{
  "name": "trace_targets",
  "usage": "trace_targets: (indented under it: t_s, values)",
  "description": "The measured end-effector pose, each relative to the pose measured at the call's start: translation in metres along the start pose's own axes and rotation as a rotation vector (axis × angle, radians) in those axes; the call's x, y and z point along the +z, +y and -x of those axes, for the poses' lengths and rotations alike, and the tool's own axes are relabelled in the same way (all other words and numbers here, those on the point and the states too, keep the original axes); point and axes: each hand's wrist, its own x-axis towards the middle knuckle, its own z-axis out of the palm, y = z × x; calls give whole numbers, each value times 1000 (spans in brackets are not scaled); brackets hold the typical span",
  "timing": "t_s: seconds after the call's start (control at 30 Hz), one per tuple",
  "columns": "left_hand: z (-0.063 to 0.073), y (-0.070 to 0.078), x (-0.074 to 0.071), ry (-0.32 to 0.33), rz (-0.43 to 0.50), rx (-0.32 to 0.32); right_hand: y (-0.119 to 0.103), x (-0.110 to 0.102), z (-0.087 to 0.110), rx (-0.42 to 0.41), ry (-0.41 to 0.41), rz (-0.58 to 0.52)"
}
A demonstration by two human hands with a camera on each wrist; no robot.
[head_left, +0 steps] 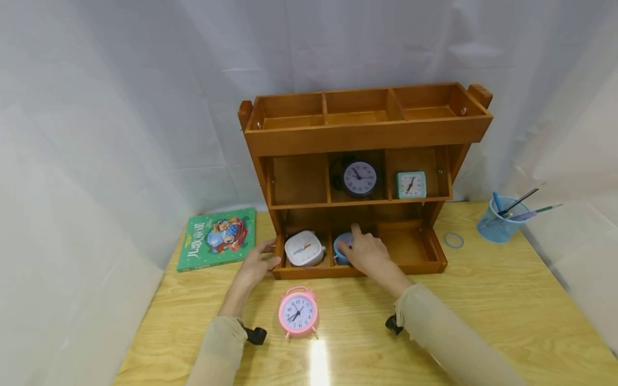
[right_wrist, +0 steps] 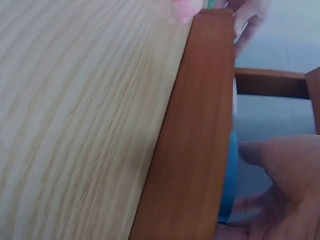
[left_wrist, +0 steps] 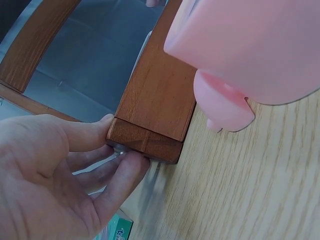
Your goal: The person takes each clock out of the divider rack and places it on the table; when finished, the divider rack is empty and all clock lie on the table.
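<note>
My left hand [head_left: 257,264] grips the lower left front corner of a brown wooden shelf [head_left: 367,135]; in the left wrist view the thumb and fingers [left_wrist: 122,182] sit around that corner. My right hand [head_left: 369,256] reaches into the bottom middle compartment and holds a round blue clock [head_left: 340,249], its face mostly hidden by the hand. In the right wrist view only a blue edge [right_wrist: 229,182] of it shows behind the front board. A white clock [head_left: 304,249] lies tilted back in the bottom left compartment. On the table in front stands a pink twin-bell alarm clock [head_left: 298,313].
On the middle tier are a black round clock [head_left: 359,178] and a teal square clock [head_left: 411,185]. A green book [head_left: 217,238] lies left of the shelf. To the right are a clear ring [head_left: 454,240] and a blue pen cup [head_left: 497,228] with protruding pens and brushes.
</note>
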Motion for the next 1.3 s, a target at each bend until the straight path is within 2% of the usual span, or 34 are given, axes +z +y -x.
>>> trace_targets:
  t_s: [0.17, 0.3, 0.57, 0.73, 1.0, 1.3]
  values:
    - [1, 1, 0, -4, 7, 3, -4, -3, 2, 8, 5, -104]
    - [0, -1, 1, -8, 4, 8, -2, -3, 3, 38, -5, -115]
    - [-2, 0, 2, 6, 8, 7, -1, 3, 4, 32, -59, 48]
    - [-3, 0, 3, 8, 12, 9, -3, 5, 3, 44, -61, 39]
    - [-2, 0, 2, 11, -5, 17, -1, -2, 2, 35, -55, -103]
    - [1, -2, 0, 9, -10, 21, 16, -9, 4, -54, -57, -341]
